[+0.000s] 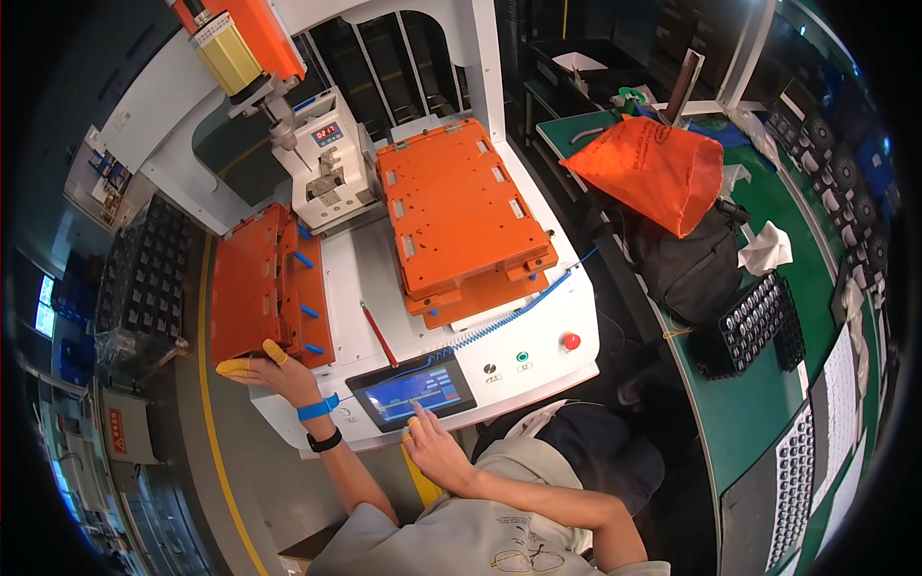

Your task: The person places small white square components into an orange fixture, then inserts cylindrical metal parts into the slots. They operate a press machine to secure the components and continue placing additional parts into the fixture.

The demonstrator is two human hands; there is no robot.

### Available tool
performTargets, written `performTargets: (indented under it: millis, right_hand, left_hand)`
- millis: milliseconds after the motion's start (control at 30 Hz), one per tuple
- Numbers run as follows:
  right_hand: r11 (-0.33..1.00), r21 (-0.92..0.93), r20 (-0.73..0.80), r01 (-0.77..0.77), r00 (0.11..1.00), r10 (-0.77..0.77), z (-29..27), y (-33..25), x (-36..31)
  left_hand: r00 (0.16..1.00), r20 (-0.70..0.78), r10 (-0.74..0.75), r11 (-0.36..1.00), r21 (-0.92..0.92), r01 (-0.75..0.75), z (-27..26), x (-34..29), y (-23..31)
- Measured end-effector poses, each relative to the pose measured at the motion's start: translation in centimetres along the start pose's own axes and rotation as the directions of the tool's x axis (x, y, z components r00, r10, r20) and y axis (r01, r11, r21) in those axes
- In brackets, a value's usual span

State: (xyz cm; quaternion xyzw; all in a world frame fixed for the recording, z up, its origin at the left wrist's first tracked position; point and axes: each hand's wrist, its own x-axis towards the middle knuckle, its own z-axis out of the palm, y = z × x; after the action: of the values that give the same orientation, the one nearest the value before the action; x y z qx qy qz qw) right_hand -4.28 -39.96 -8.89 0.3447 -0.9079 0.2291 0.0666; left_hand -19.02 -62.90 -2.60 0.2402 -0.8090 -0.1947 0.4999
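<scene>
Both jigs [461, 206] are set on the machine [348, 283], the rest unclear; left hand [290, 379] is spread, right hand [440, 457] loosely opened at the front-edge screen [399, 389].

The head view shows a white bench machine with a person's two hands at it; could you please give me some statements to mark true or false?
1. The right hand is at the flat rectangular touchscreen. True.
2. A round red push button sits left of the touchscreen. False: the red button is right of it.
3. A bright blue band is around the left wrist. True.
4. The crumpled orange bag is left of the white machine. False: the orange bag is to its right.
</scene>
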Motion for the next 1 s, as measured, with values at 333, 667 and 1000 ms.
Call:
performTargets:
  millis: [333,667,1000]
  right_hand:
    - [0.994,-0.003,-0.045,-0.108,0.993,0.108,-0.2,0.5,0.2]
    - [0.992,-0.016,-0.018,-0.126,0.992,0.126,0.0,0.7,0.2]
    - [0.994,0.001,-0.009,-0.108,0.994,0.108,-0.7,0.7,0.3]
  left_hand:
    - [0.999,-0.009,-0.031,0.999,-0.009,0.031,0.2,0.2,0.2]
    - [1.0,-0.006,-0.021,0.999,-0.028,0.021,0.2,0.1,-0.1]
    - [1.0,0.013,-0.005,1.0,0.011,0.005,0.2,0.2,-0.8]
